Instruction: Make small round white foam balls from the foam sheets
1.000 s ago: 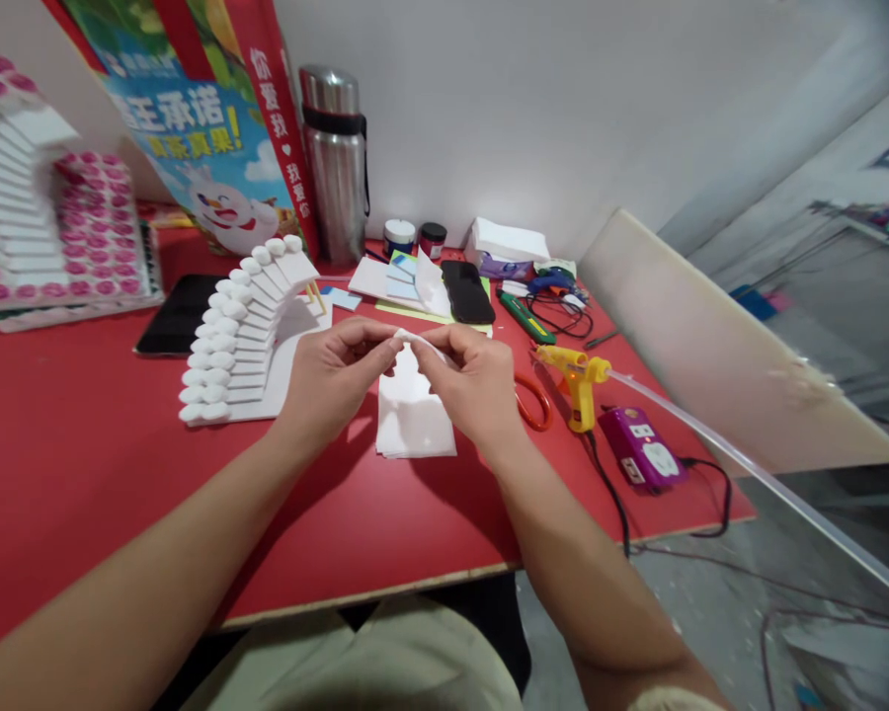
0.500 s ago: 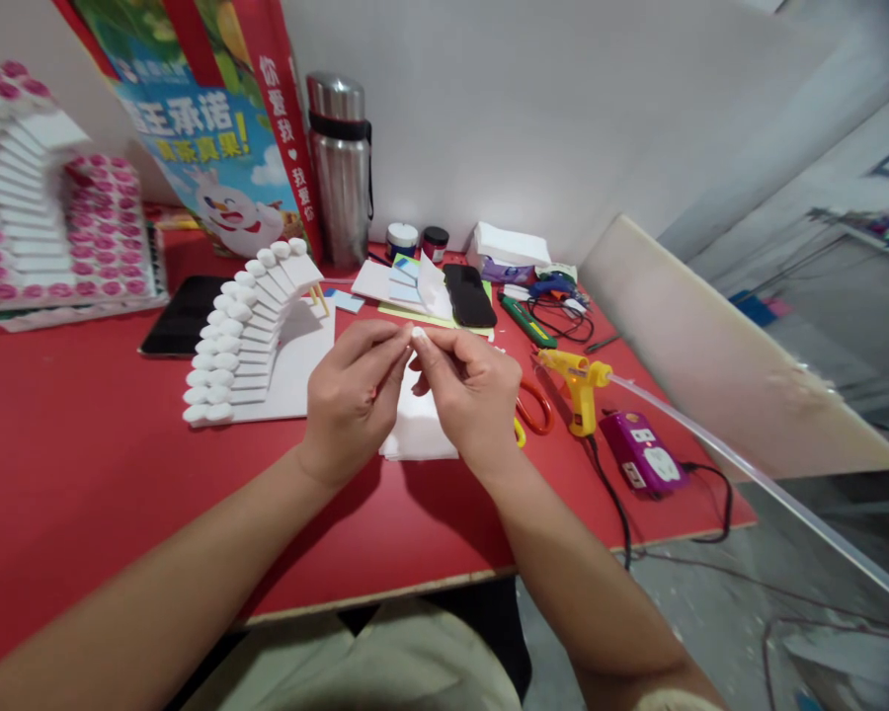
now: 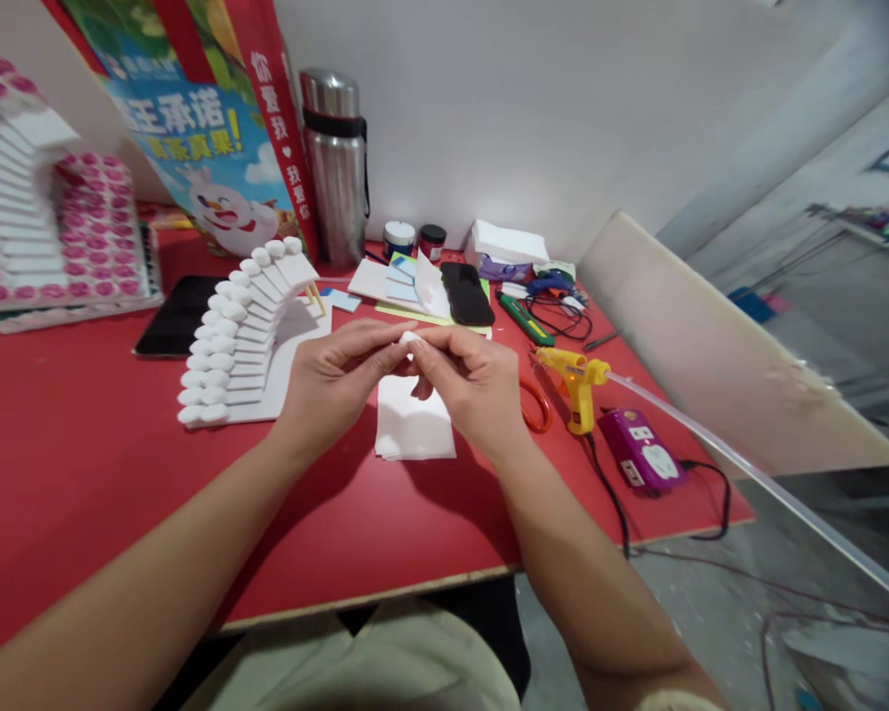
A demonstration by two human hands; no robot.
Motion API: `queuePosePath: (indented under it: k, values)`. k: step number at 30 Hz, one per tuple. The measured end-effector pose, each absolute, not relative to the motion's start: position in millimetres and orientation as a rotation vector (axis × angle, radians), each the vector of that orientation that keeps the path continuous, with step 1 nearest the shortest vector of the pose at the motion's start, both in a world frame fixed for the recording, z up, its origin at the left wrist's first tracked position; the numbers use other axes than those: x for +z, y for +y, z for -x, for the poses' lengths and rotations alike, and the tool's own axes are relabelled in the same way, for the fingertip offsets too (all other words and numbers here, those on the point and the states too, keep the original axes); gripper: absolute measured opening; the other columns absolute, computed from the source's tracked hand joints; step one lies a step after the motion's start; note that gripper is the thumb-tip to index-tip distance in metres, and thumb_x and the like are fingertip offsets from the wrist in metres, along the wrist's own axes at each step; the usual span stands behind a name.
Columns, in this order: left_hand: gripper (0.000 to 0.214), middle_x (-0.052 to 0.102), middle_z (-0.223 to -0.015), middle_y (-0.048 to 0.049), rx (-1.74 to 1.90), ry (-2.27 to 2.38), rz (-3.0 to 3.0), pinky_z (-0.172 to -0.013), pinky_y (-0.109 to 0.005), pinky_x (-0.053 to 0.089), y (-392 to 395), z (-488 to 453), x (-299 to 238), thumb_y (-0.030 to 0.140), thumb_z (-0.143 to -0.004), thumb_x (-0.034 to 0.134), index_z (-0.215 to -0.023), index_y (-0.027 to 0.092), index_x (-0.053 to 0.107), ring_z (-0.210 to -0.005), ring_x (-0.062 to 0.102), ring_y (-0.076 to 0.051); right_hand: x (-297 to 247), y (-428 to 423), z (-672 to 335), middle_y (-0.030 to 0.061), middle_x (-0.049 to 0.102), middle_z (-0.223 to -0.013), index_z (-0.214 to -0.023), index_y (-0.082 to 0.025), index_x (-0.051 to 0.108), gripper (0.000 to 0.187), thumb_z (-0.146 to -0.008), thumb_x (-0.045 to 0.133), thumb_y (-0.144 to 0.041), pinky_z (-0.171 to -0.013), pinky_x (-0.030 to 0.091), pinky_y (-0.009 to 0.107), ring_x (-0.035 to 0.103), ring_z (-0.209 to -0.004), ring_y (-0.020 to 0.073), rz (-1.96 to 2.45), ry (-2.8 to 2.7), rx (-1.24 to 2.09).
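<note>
Above the red table [image 3: 89,464], my left hand [image 3: 333,380] and my right hand [image 3: 474,390] meet fingertip to fingertip. Both pinch a small white rolled piece [image 3: 409,339] between thumbs and forefingers. Under the hands lies a stack of white sheets [image 3: 413,430]. To the left stands a white stepped foam model [image 3: 248,331] edged with white pellets.
A yellow glue gun [image 3: 578,380], orange-handled scissors [image 3: 537,405] and a purple power strip [image 3: 641,449] sit to the right. A steel flask [image 3: 336,163], a printed bag [image 3: 200,128], a black phone [image 3: 466,293], small jars and a pink-dotted stepped model [image 3: 44,217] stand behind.
A second ago the hands held a longer strip of white material stretched between them. It is now rolled into a small piece pinched at the fingertips.
</note>
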State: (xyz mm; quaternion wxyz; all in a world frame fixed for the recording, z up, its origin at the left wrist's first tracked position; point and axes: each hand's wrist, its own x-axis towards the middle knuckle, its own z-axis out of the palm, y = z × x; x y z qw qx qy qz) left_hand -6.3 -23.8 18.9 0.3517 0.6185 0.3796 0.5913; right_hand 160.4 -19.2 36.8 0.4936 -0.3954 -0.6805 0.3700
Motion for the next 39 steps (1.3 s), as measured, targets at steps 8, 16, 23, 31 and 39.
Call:
queuePosePath:
  k: [8, 16, 23, 31, 39]
  values:
    - [0.011, 0.076, -0.086, -0.0029, 1.563, 1.014, -1.629, -0.07, -0.032, 0.059, -26, 2, 18, 0.028, -0.09, 0.073, -0.095, 0.025, 0.083, -0.074, 0.069, -0.017, 36, -24, -157, 0.0018, 0.074, -0.075, -0.086, -0.021, 0.075, 0.017, -0.094, 0.067, -0.033, -0.06, 0.055, 0.027, 0.067, -0.06, 0.0142, 1.052, -1.682, 0.715]
    - [0.014, 0.077, -0.096, -0.0046, 1.511, 1.082, -1.544, -0.082, -0.034, 0.058, -20, 9, 17, 0.033, -0.091, 0.072, -0.099, 0.024, 0.08, -0.089, 0.071, -0.021, 44, -2, -173, 0.0105, 0.078, -0.085, -0.098, -0.014, 0.073, 0.046, -0.102, 0.052, -0.055, -0.065, 0.064, 0.034, 0.071, -0.063, 0.0176, 0.93, -1.175, 1.88]
    - [0.016, 0.077, -0.095, -0.0045, 1.478, 1.053, -1.551, -0.072, -0.031, 0.057, -19, 10, 18, 0.032, -0.091, 0.072, -0.099, 0.022, 0.081, -0.079, 0.068, -0.017, 43, -4, -171, 0.0022, 0.07, -0.076, -0.086, -0.013, 0.073, 0.025, -0.092, 0.073, -0.037, -0.056, 0.057, 0.024, 0.048, -0.05, 0.0062, 0.814, -1.05, 1.958]
    - [0.016, 0.077, -0.09, -0.0032, 1.48, 1.077, -1.546, -0.069, -0.027, 0.057, -19, 9, 17, 0.031, -0.089, 0.074, -0.099, 0.021, 0.081, -0.072, 0.066, -0.014, 37, -6, -167, -0.0021, 0.067, -0.069, -0.092, -0.017, 0.081, 0.022, -0.079, 0.084, -0.034, -0.058, 0.052, 0.025, 0.057, -0.056, 0.0085, 0.942, -1.361, 1.432]
    - [0.013, 0.075, -0.089, -0.0032, 1.636, 1.119, -1.529, -0.065, -0.028, 0.057, -25, -4, 14, 0.029, -0.088, 0.075, -0.096, 0.02, 0.081, -0.07, 0.066, -0.014, 32, -22, -151, 0.0018, 0.073, -0.073, -0.081, -0.018, 0.076, 0.012, -0.09, 0.072, -0.026, -0.068, 0.051, 0.028, 0.066, -0.069, 0.0149, 1.12, -1.654, 0.494]
